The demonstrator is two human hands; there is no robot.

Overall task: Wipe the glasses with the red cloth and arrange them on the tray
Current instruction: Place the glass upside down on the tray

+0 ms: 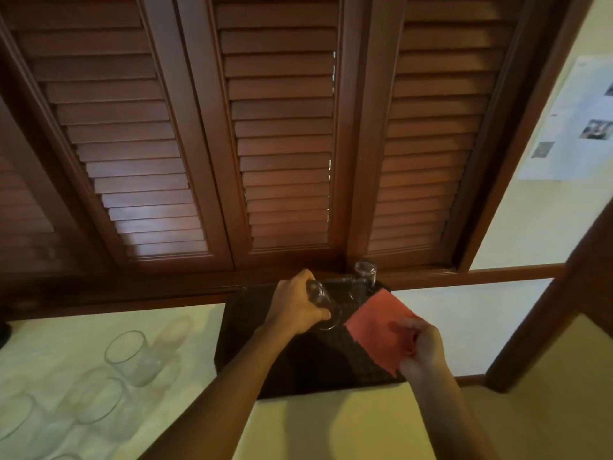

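My left hand (296, 308) grips a clear glass (321, 302) tilted on its side, mouth toward me, above the dark tray (245, 330). My right hand (421, 348) pinches a corner of the red cloth (378, 330), which hangs spread over the tray's right part, apart from the glass. Another clear glass (365, 273) stands upright at the tray's far right corner. Several more clear glasses (127, 355) stand on the pale table at the lower left, blurred.
Brown louvred shutters (282, 127) rise just behind the tray above a wooden ledge. A dark wooden post (544, 327) slants along the right side. Papers (574, 121) hang on the cream wall at the upper right.
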